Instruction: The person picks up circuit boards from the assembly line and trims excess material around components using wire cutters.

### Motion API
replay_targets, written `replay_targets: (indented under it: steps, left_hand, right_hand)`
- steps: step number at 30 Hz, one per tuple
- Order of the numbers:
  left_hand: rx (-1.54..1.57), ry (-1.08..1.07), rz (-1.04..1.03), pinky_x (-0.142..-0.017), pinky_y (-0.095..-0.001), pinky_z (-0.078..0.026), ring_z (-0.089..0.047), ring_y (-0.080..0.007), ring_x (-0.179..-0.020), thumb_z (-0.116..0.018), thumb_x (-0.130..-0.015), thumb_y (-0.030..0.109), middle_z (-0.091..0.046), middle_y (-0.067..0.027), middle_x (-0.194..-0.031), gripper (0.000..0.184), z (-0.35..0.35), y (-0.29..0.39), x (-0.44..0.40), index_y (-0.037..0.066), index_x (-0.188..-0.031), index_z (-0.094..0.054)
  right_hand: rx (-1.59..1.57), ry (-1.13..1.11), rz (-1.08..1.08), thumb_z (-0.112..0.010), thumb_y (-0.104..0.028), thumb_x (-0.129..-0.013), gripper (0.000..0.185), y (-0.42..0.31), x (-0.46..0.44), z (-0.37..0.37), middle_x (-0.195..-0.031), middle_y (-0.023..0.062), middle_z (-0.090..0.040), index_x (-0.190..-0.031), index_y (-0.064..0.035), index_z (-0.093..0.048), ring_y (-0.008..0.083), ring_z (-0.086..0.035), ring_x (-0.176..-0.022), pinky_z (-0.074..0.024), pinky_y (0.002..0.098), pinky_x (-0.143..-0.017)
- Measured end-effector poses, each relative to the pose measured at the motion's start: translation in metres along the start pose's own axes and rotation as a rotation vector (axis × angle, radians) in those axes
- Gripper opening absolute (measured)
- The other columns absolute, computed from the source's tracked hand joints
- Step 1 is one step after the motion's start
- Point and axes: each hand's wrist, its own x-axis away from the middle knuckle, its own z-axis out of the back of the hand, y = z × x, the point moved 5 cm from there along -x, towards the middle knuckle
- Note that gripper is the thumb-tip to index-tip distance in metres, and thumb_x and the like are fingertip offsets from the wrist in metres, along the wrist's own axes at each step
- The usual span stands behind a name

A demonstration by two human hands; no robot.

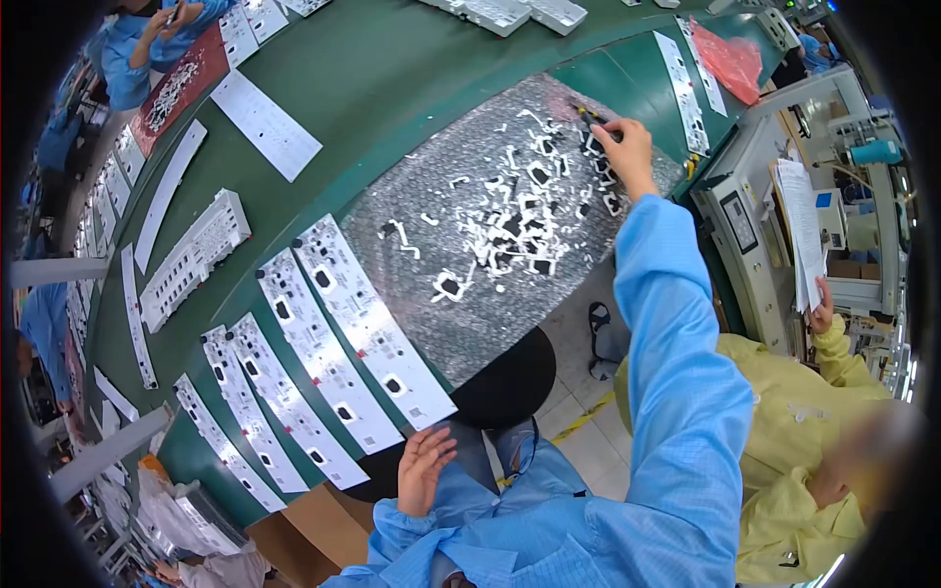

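Note:
My right hand point(629, 155) reaches over the far right of a grey bubble-wrap sheet point(402, 206). Its fingers are bent together at the end of a slender dark tool point(586, 114) with yellow marks; the exact kind is too small to tell. Scattered over the wrap are many small white and black cut pieces point(520, 225). My left hand point(423, 468) hovers by the table's near edge, fingers loosely curled and apart, with nothing in it. Just beyond it lies the near end of a long white panel point(377, 318) with dark cutouts; several similar panels point(304, 328) lie side by side to the left.
A green conveyor point(363, 88) runs behind, carrying a white moulded part point(201, 255) and a flat plate point(265, 122). More panels point(681, 93) and a red plastic bag point(727, 61) lie at right. A person in yellow point(774, 421) holds papers point(799, 220). Another person's hands point(157, 24) show upper left.

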Motion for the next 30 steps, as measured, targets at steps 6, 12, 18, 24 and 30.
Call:
replay_targets:
  steps: [6,12,18,24,30]
  left_hand:
    - [0.280,-0.050,0.223,-0.102,-0.0448,-0.044,-0.052,-0.0317,-0.124,-0.056,-0.096,0.020,-0.046,-0.0205,-0.144,0.055,-0.008,0.032,-0.002,0.002,-0.143,-0.035]
    - [0.039,-0.045,0.467,-0.102,-0.0423,-0.044,-0.055,-0.0292,-0.120,-0.056,-0.098,0.023,-0.047,-0.0185,-0.144,0.052,0.022,0.044,0.011,0.002,-0.142,-0.040]
    - [-0.159,0.131,0.509,-0.099,-0.0393,-0.046,-0.056,-0.0280,-0.116,-0.058,-0.098,0.023,-0.050,-0.0189,-0.139,0.051,0.032,0.057,0.015,-0.003,-0.137,-0.040]
    - [0.217,0.110,0.454,-0.101,-0.0437,-0.046,-0.055,-0.0354,-0.120,-0.058,-0.096,0.022,-0.051,-0.0218,-0.137,0.042,0.017,0.045,0.000,-0.002,-0.129,-0.045]
    - [0.136,0.075,0.036,-0.100,-0.0459,-0.047,-0.059,-0.0345,-0.116,-0.058,-0.096,0.027,-0.065,-0.0167,-0.121,0.035,0.047,0.019,-0.004,0.000,-0.118,-0.059]
  right_hand:
    - [0.313,-0.212,0.109,-0.065,-0.028,-0.090,0.022,-0.011,-0.009,0.001,-0.108,0.0176,-0.059,-0.098,-0.0080,-0.062,0.0391,-0.055,-0.106,-0.0464,0.0528,-0.083]
    - [0.169,-0.087,0.004,-0.054,-0.027,-0.098,0.026,-0.001,-0.010,0.015,-0.097,0.0289,-0.062,-0.102,-0.0007,-0.053,0.0486,-0.058,-0.095,-0.0467,0.0516,-0.079]
    - [-0.508,0.086,-0.251,-0.052,-0.025,-0.102,0.029,0.008,-0.001,0.048,-0.101,0.0132,-0.071,-0.103,0.0025,-0.060,0.0219,-0.066,-0.095,-0.0480,0.0342,-0.090]
    - [-1.406,0.159,-0.565,-0.047,-0.029,-0.104,0.035,-0.005,0.034,0.067,-0.129,0.0176,-0.060,-0.120,0.0011,-0.052,0.0296,-0.051,-0.125,-0.0332,0.0467,-0.111]
    - [-1.612,0.193,-0.455,-0.055,-0.036,-0.100,0.029,0.057,0.042,0.063,-0.105,0.0079,-0.065,-0.107,-0.0088,-0.061,0.0215,-0.057,-0.106,-0.0426,0.0391,-0.101]
